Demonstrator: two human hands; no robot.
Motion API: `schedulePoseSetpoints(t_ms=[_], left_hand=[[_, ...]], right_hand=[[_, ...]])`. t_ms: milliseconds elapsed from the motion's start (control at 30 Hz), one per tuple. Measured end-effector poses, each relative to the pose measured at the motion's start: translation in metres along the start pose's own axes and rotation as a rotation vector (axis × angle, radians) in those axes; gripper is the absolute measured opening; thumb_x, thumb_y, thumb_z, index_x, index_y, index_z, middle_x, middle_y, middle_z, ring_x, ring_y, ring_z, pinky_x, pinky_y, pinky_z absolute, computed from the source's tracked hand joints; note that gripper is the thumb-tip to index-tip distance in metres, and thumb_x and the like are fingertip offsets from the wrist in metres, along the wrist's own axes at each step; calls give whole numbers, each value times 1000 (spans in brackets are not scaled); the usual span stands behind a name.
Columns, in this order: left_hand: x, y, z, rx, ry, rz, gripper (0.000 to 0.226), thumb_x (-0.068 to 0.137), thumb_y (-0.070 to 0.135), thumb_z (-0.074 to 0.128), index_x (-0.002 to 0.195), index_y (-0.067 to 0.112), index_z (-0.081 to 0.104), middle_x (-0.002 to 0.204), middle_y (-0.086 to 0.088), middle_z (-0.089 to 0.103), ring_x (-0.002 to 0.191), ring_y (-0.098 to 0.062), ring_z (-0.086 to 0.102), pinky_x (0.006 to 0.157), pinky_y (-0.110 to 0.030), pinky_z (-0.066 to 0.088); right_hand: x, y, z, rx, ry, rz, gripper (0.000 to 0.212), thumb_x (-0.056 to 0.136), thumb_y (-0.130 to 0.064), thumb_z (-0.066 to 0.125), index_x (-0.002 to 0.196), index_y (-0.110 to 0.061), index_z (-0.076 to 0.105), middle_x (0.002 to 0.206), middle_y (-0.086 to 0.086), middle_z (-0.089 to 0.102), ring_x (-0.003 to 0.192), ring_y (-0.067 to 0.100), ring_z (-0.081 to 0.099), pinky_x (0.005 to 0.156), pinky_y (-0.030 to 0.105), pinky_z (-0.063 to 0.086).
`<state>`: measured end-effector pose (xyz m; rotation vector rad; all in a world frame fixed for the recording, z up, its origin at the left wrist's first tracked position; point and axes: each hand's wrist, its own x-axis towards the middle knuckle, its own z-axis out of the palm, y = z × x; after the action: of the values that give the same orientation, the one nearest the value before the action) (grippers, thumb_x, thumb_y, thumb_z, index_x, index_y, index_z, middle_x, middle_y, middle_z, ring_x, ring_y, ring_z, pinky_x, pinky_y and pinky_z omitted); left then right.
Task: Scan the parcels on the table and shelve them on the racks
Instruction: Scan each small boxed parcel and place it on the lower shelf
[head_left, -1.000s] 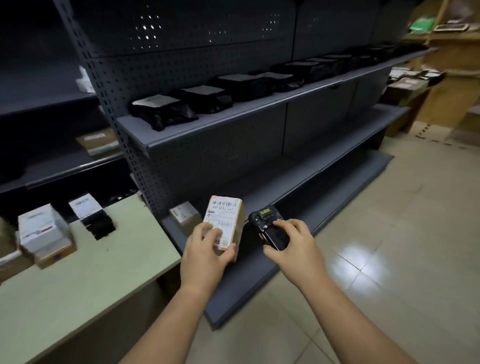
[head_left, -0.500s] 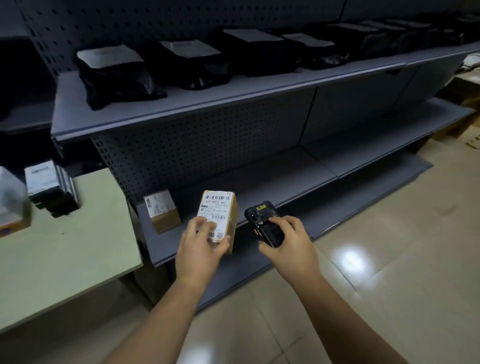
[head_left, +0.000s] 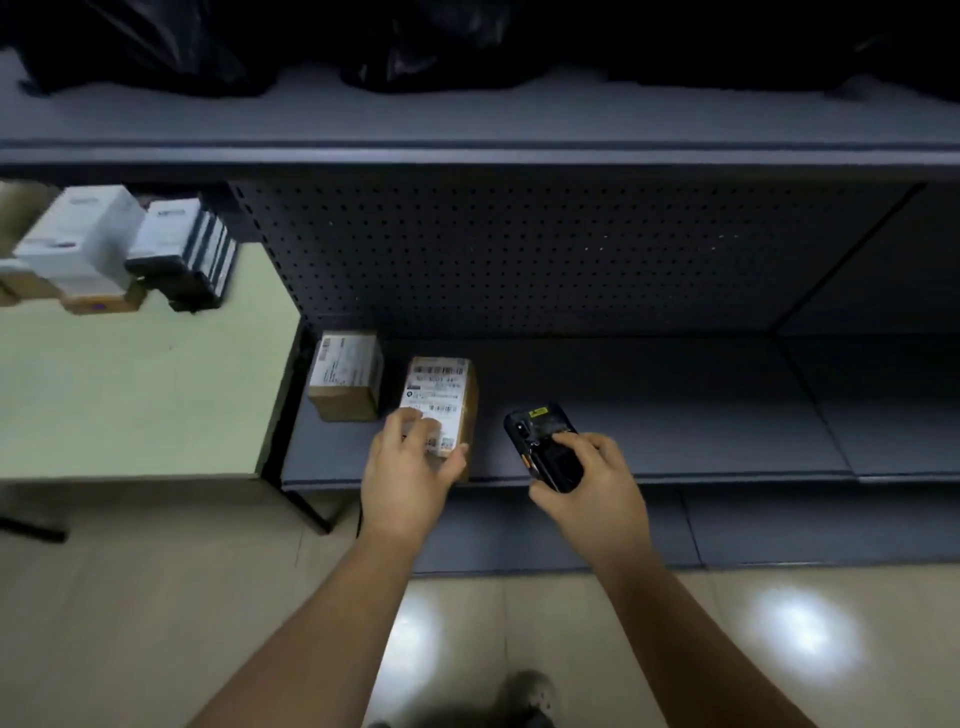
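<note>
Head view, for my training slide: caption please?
Left hand holds labelled parcel at lower shelf beside another box; right hand grips scanner.

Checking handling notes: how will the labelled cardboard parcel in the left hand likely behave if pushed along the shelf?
The parcel keeps square edges, so it is probably stiff. The left hand grips it alone, so it is likely light. It is held upright, taller than wide, at the shelf front, so a high push might tip it.

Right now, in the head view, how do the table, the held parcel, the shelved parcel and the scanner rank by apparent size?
1. green table
2. held parcel, nearer to the camera
3. shelved parcel and handheld scanner: alike in apparent size, the scanner partly hidden by the right hand; unranked
</note>
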<state>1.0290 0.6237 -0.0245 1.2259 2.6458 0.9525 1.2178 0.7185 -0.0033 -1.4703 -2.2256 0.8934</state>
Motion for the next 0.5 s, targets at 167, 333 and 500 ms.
schedulePoseSetpoints(t_ms=[167, 333, 500], left_hand=[[19, -7, 38, 28, 15, -81, 36, 83, 42, 72, 105, 14, 67, 125, -7, 54, 103, -32, 58, 85, -45, 51], [31, -22, 72, 71, 34, -104, 37, 79, 35, 78, 105, 9, 67, 125, -14, 55, 103, -38, 56, 82, -46, 52], [42, -34, 93, 98, 90, -76, 37, 77, 33, 79, 103, 9, 67, 123, -15, 56, 102, -38, 55, 78, -46, 52]], right_hand=[[40, 21, 11, 29, -47, 18, 59, 73, -35, 76, 128, -30, 58, 130, -7, 47, 108, 20, 56, 88, 38, 51], [70, 36, 30, 49, -15, 42, 58, 71, -31, 79, 126, -30, 61, 128, -2, 51, 102, 23, 59, 87, 40, 52], [90, 42, 47, 65, 20, 25, 53, 71, -23, 80, 121, -28, 64, 120, 2, 53, 87, 21, 55, 74, 31, 47]])
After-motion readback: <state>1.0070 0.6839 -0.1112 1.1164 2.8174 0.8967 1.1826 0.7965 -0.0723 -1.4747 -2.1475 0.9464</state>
